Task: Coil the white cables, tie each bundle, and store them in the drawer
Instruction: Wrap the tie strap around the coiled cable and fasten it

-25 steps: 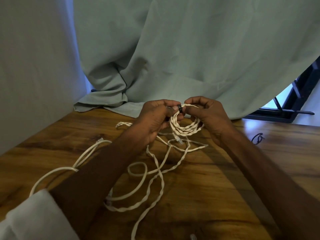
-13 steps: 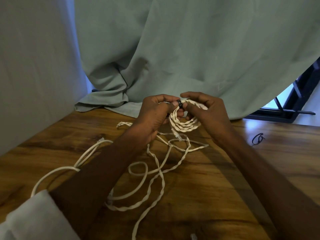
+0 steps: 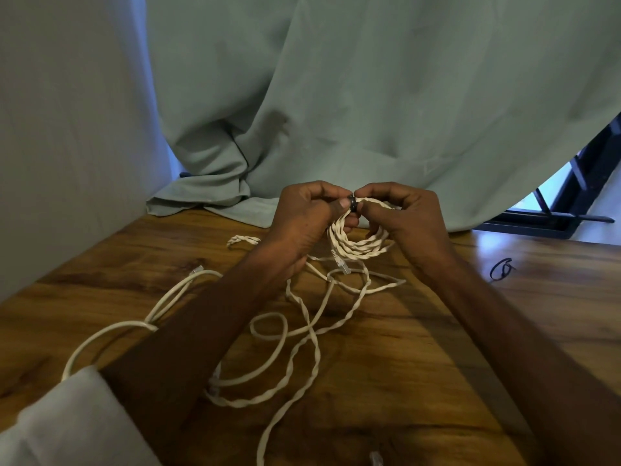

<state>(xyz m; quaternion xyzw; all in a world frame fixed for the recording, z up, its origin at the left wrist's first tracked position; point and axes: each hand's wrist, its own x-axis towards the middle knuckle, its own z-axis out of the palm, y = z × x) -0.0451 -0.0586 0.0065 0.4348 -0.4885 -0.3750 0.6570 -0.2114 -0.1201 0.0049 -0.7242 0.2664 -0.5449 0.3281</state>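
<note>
A small coil of twisted white cable [image 3: 361, 243] hangs between my two hands above the wooden table [image 3: 420, 348]. A dark tie band [image 3: 352, 204] wraps the top of the coil. My left hand [image 3: 307, 216] pinches the coil at the band with thumb and fingers. My right hand [image 3: 403, 213] grips the coil's other side, its thumb against the band. A clear plug [image 3: 340, 264] dangles from the coil. More loose white cable [image 3: 295, 334] lies in loops on the table under my forearms. No drawer is in view.
A smooth white cable [image 3: 161, 304] curves along the left part of the table. A spare black tie [image 3: 501, 269] lies to the right. A grey-green curtain [image 3: 336, 112] hangs behind the table and drapes onto its back edge. A dark window frame [image 3: 571, 210] shows at right.
Both hands have stayed at the top of the coil, shifting slightly as they work the dark band around it. The loose cables on the table have not moved.
</note>
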